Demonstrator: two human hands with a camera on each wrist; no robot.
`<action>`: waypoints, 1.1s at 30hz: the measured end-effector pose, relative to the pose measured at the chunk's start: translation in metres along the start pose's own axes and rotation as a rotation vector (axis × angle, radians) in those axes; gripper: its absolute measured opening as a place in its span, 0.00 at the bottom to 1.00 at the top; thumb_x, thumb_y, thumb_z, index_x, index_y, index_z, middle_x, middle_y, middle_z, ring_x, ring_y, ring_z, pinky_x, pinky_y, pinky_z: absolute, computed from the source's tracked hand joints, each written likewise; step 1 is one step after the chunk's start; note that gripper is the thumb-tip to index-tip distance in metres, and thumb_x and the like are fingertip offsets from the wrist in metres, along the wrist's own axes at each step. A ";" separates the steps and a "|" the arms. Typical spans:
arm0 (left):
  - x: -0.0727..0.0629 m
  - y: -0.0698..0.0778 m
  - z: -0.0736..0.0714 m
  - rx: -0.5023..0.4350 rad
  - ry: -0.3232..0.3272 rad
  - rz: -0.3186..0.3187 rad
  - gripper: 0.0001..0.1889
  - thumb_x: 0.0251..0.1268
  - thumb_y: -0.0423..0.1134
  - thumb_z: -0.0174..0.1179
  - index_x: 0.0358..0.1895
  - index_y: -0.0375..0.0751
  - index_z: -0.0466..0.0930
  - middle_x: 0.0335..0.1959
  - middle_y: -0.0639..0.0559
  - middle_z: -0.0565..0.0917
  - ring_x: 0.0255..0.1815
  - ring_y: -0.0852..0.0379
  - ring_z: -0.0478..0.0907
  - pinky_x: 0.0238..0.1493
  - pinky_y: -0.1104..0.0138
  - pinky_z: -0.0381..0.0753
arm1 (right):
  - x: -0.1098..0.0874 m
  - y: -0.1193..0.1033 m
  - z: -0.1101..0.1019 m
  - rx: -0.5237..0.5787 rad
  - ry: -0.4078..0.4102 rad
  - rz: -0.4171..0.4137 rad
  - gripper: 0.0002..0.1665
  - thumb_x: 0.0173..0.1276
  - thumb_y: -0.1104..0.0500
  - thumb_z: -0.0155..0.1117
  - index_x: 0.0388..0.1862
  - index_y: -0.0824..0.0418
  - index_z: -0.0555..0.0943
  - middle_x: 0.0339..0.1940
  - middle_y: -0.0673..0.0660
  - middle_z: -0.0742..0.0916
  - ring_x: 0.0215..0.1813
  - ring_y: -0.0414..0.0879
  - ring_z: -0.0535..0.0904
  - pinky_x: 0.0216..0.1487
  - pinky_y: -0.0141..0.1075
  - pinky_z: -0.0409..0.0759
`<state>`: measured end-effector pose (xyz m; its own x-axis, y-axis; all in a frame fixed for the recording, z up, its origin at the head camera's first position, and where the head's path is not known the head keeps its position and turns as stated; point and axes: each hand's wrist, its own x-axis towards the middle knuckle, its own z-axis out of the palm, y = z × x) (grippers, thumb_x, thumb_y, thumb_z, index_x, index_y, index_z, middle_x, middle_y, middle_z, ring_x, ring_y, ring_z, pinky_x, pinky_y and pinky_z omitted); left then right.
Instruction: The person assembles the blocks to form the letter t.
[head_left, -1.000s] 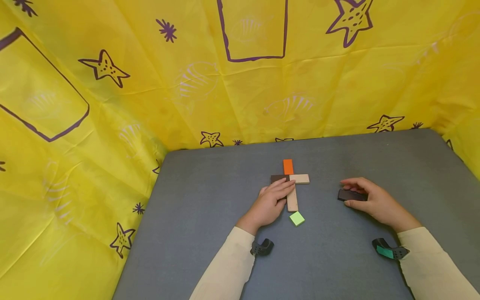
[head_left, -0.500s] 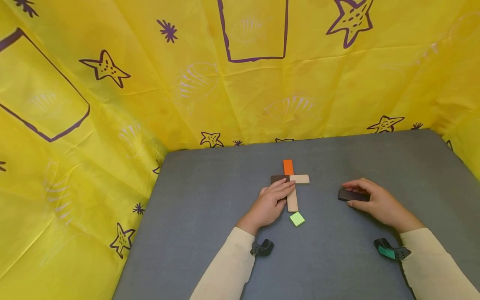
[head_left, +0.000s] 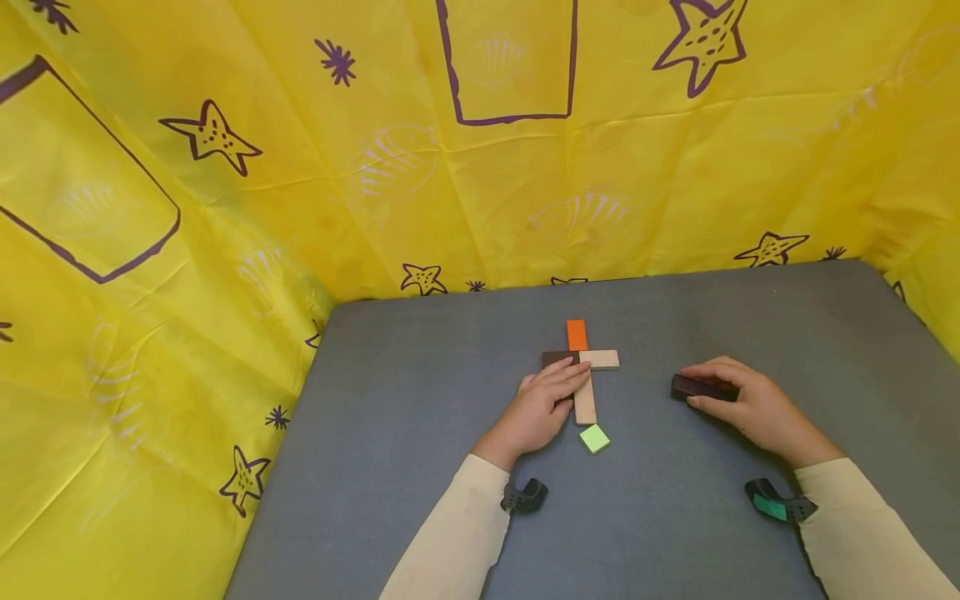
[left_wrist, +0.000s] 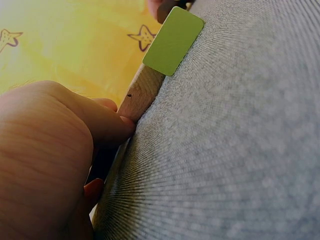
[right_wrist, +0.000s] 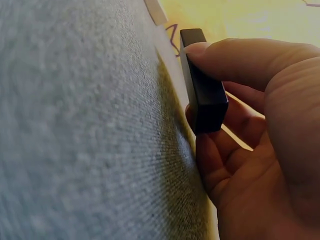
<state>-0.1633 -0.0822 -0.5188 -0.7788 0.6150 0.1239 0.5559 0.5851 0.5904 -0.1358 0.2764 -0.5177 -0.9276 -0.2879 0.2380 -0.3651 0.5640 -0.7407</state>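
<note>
My left hand [head_left: 534,410] rests with nearly straight fingers over the join of a dark brown wooden block [head_left: 553,357] and an upright-running pale wooden block [head_left: 585,407]. In the left wrist view its thumb touches the side of that pale block [left_wrist: 141,95]. Another pale block [head_left: 602,359] lies crosswise to the right, and an orange block [head_left: 577,335] sits at the top of this cross. A light green block [head_left: 595,438] lies turned at the lower end. Off to the right, my right hand [head_left: 761,412] pinches a dark block [right_wrist: 207,92] between thumb and fingers.
The blocks lie on a grey cloth-covered table [head_left: 390,467]. A yellow sheet [head_left: 480,200] with drawn starfish and fish stands behind the table and along its sides. A dark band [head_left: 525,496] sits at the left wrist, another [head_left: 780,502] at the right.
My right hand shifted slightly right, then back left, and the dark block in it has tilted. The left hand and the laid blocks stay put.
</note>
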 end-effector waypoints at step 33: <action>0.000 0.000 0.001 0.010 0.004 -0.004 0.27 0.86 0.33 0.59 0.83 0.45 0.72 0.84 0.61 0.67 0.86 0.64 0.51 0.79 0.48 0.59 | 0.004 -0.036 0.041 0.046 -0.247 -0.151 0.20 0.68 0.64 0.83 0.57 0.50 0.91 0.52 0.41 0.86 0.53 0.41 0.81 0.55 0.31 0.79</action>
<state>-0.1634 -0.0815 -0.5202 -0.7823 0.6103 0.1243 0.5552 0.5929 0.5833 -0.1234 0.2235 -0.5161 -0.8135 -0.5489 0.1921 -0.4887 0.4663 -0.7374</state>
